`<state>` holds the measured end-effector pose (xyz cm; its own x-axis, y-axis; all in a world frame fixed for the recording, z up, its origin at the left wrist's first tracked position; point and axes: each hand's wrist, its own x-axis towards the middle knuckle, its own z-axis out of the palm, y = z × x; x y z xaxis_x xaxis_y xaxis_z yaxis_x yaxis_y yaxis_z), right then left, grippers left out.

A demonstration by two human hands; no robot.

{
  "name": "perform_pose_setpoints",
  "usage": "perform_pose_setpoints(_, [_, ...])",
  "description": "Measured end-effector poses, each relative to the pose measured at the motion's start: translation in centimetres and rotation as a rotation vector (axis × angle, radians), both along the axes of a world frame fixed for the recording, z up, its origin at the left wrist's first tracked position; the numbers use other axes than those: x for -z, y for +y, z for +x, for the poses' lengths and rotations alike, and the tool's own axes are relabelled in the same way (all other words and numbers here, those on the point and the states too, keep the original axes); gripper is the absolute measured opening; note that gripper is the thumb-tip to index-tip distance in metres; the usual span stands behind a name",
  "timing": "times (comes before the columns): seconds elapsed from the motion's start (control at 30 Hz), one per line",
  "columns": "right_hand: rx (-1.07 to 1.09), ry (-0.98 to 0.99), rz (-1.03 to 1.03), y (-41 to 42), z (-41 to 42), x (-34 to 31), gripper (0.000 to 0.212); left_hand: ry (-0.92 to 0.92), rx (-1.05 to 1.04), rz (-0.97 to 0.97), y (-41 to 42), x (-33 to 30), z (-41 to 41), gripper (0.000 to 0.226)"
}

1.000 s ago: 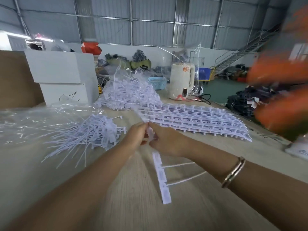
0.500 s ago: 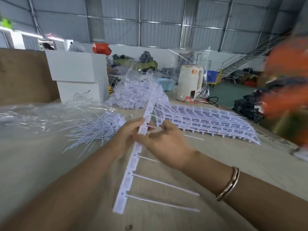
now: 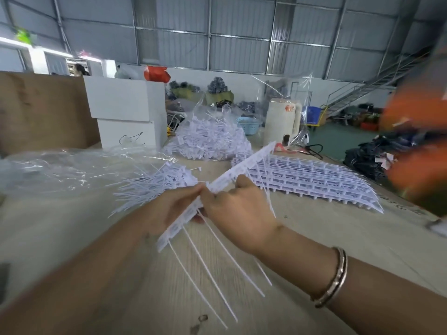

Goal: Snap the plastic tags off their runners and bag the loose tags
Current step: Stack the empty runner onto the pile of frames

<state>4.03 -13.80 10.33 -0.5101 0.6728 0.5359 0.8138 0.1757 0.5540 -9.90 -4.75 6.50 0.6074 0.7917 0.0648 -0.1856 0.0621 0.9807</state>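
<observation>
Currently: Runner Strip Held Between Both Hands

Presently the white runner strip (image 3: pixel 219 191) is held above the table (image 3: pixel 326 233), tilted, its upper end toward the far right and its lower end toward the near left. Long thin tag tails hang from it toward the camera. The left hand (image 3: pixel 169 209) grips the strip near its middle from the left side, fingers curled round the edge. The right hand (image 3: pixel 238 209) grips it from the right, just beside the left hand, thumb and fingers closed on the strip; its fingertips are hidden behind the strip. A bangle (image 3: pixel 332 276) sits on the right wrist.

Loose tags (image 3: pixel 154 184) lie in a pile to the left, at the mouth of a clear plastic bag (image 3: pixel 60 170). A stack of unbroken runners (image 3: pixel 314 180) lies flat on the right. A second bagged heap of tags (image 3: pixel 210 141) stands behind. A white box (image 3: pixel 125 112) behind carries a black handwritten mark, not legible. A cream kettle (image 3: pixel 280 122) bears a small orange logo, too blurred to read.
</observation>
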Motion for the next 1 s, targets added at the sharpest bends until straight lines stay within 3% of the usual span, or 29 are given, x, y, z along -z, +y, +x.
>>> perform_pose_setpoints(0.07, [-0.022,0.056,0.002,-0.3,-0.6,-0.9,0.029,-0.083,0.064,-0.031,-0.9,-0.3,-1.1,0.032])
perform_pose_setpoints(0.13, [0.000,0.041,0.034,-0.5,-1.2,-1.4,0.021,-0.045,0.037,-0.001,-1.5,-0.8,-1.3,0.029])
perform_pose_setpoints(0.27, [0.102,0.062,0.036,0.9,0.0,-1.0,0.028,0.373,-0.095,0.109,-0.7,-0.5,-0.2,0.021])
perform_pose_setpoints(0.33, [0.173,0.050,-0.137,2.1,2.3,0.2,0.027,0.445,-0.056,0.119,0.0,0.4,-0.5,0.019])
perform_pose_setpoints(0.43, [0.291,0.135,-0.390,3.0,5.5,2.5,0.034,0.640,-0.155,0.293,0.2,2.0,-1.6,0.017])
perform_pose_setpoints(0.53, [0.335,0.165,-0.468,3.6,6.1,4.7,0.031,0.621,-0.243,0.347,0.3,3.2,-1.2,0.016])
perform_pose_setpoints(0.67, [0.069,0.282,-0.387,4.7,4.3,6.1,0.040,0.591,-0.261,0.347,0.1,3.8,-0.7,0.013])
perform_pose_setpoints(0.73, [-0.056,0.367,-0.448,5.2,3.4,7.0,0.038,0.570,-0.269,0.349,0.0,3.9,-0.8,0.010])
perform_pose_setpoints(0.83, [-0.096,0.527,-0.516,6.1,3.4,8.1,0.033,0.585,-0.258,0.431,0.0,4.2,-1.0,0.010])
perform_pose_setpoints(1.0, [-0.170,0.566,-0.502,6.9,4.2,8.6,0.026,0.560,-0.263,0.434,0.2,4.5,-0.9,0.011])
